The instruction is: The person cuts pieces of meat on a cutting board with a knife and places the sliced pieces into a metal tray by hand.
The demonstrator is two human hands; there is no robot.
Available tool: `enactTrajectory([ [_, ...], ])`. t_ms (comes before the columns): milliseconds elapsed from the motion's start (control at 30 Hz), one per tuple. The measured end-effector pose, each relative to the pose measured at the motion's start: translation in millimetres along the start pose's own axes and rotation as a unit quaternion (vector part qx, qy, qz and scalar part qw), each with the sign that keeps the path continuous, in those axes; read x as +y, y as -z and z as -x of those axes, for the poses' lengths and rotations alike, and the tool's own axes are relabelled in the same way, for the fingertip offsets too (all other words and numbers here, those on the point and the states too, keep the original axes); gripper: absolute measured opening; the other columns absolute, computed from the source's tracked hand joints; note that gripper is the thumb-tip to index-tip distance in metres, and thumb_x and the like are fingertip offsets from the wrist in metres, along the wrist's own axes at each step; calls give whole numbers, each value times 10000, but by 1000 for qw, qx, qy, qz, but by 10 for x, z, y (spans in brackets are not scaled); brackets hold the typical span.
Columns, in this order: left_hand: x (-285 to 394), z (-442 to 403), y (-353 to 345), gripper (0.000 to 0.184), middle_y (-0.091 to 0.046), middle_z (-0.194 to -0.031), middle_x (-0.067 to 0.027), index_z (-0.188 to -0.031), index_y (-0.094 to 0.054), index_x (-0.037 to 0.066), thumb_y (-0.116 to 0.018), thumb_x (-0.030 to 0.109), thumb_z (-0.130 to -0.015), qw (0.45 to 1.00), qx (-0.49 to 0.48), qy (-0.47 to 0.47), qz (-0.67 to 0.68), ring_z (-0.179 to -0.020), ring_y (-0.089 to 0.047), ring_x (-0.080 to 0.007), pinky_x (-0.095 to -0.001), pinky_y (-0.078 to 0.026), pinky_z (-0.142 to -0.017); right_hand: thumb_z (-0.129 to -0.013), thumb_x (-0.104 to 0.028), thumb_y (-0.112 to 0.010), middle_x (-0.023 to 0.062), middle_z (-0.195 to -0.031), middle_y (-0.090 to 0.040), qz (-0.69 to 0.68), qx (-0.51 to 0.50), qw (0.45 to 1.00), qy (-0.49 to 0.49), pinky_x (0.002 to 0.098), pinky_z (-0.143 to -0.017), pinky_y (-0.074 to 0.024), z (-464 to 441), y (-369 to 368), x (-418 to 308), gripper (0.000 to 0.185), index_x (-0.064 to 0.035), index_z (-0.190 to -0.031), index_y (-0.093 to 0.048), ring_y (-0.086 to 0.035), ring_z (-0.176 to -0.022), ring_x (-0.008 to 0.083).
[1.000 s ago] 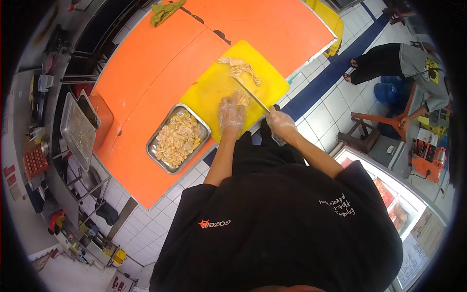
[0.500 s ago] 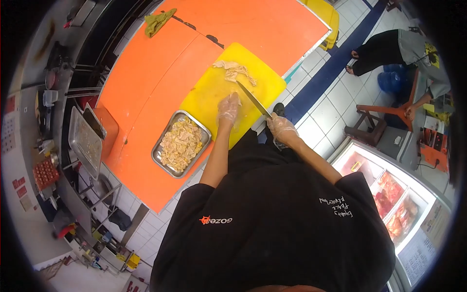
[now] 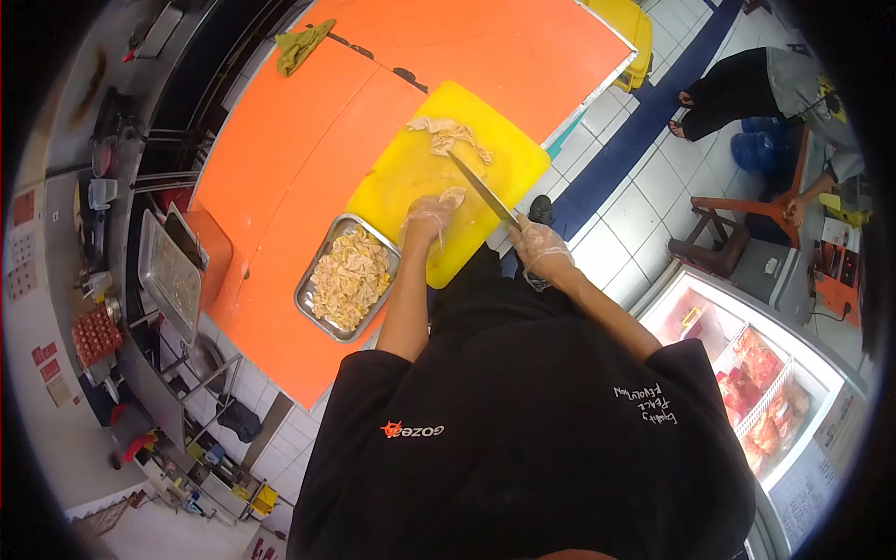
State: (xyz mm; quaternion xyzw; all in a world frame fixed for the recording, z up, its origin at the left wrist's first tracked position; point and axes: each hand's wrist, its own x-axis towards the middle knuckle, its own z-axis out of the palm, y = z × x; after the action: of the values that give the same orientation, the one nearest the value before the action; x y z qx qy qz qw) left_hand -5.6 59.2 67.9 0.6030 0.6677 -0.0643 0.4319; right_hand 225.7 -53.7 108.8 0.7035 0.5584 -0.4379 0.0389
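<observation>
A: What does the right hand (image 3: 539, 242) have?

B: It's closed firmly around the grip end of 1 knife (image 3: 483, 189). The left hand (image 3: 429, 217) is curled mostly closed, with 1 pale meat scrap (image 3: 453, 196) at its fingertips; I can't tell whether more sits in the palm. So, 2 hands, 2 clear gloves (image 3: 553, 247).

A: Which way does the knife point?

B: Its long axis slants forward and leftward from the right hand, tip away from the body. That tip ends close to the meat strip (image 3: 443, 131); I can't tell if they touch.

A: And the strip?

B: Ahead of the left hand, on 1 yellow board (image 3: 392, 177). It runs crosswise, its right end nearer the body. Whether it's 1 piece or more, I can't tell.

A: Anything else?

B: Left of the left hand and nearer the body, 1 metal tray (image 3: 375, 235) holds a heap of meat (image 3: 347, 280), too overlapped to count. Well ahead and leftward, 1 green cloth (image 3: 303, 47) lies on the 1 orange table (image 3: 280, 187).
</observation>
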Motion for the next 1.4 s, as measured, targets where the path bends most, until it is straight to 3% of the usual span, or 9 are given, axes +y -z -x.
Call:
enactTrajectory([
  [167,-82,154,-48,575,-759,-1208,-277,-1162,-791,4,-595,522,-1009,998,30,25,-49,-1160,-720,-431,-508,-544,-1006,-1124,-272,-503,273,-1124,-768,84,-53,994,54,557,-909,-599,-65,-139,-87,323,-98,-1388,-573,-756,-1063,444],
  [333,-110,279,-177,278,-765,-1135,-229,-1125,-765,20,-658,227,-974,921,372,-67,-99,-1081,-729,-403,-520,-558,-969,-1100,-220,-523,229,-990,-751,179,13,978,109,537,-783,-606,-458,-457,223,287,-50,-1325,-575,-764,-952,409],
  [467,-284,168,-291,266,-749,-1210,-242,-1126,-749,10,-711,186,-931,927,353,-111,-59,-1073,-716,-411,-530,-553,-939,-1110,-250,-502,277,-1115,-769,151,-28,983,104,552,-900,-596,-241,-182,-114,303,-68,-1340,-579,-756,-1072,447],
  [700,-493,88,-613,146,-739,-924,-237,-980,-770,69,-710,199,-946,951,266,-142,68,-882,-722,-450,-515,-563,-775,-1115,-271,-496,271,-1133,-771,152,-65,986,26,556,-921,-585,-389,-427,-279,331,-33,-1329,-575,-753,-1100,443],
  [933,-344,216,-460,210,-762,-959,-202,-929,-794,86,-702,272,-964,957,256,-68,118,-897,-732,-439,-504,-565,-774,-1136,-316,-419,299,-1058,-769,123,40,978,166,576,-874,-591,-1219,-327,-1155,368,-9,-1275,-568,-762,-1014,461],
  [1067,-389,147,-471,291,-776,-1000,-193,-993,-821,102,-666,348,-983,949,264,-87,152,-934,-740,-422,-501,-568,-810,-1143,-373,-444,288,-1038,-772,132,-11,989,66,590,-853,-585,-646,-448,-334,370,-38,-1253,-558,-756,-1012,477],
  [1133,-365,121,-478,172,-770,-999,-191,-962,-806,82,-708,223,-955,945,278,-85,148,-895,-743,-417,-498,-576,-787,-1015,-125,-645,260,-1147,-778,140,-89,986,-19,550,-916,-598,-169,-177,-302,346,-47,-1333,-536,-760,-1094,441],
  [1233,-369,102,-501,180,-765,-1017,-196,-966,-804,83,-698,229,-961,943,287,-96,142,-888,-740,-416,-489,-575,-780,-1023,-133,-642,265,-1168,-770,166,-103,980,-45,563,-911,-593,-234,-333,-198,348,-46,-1339,-525,-751,-1093,454],
  [1400,-425,60,-622,165,-779,-1039,-186,-984,-810,96,-701,217,-955,946,254,-116,163,-938,-749,-402,-474,-577,-819,-1108,-271,-444,286,-1070,-769,144,42,978,147,567,-856,-595,-1093,-493,-752,367,0,-1335,-543,-758,-1001,455],
])
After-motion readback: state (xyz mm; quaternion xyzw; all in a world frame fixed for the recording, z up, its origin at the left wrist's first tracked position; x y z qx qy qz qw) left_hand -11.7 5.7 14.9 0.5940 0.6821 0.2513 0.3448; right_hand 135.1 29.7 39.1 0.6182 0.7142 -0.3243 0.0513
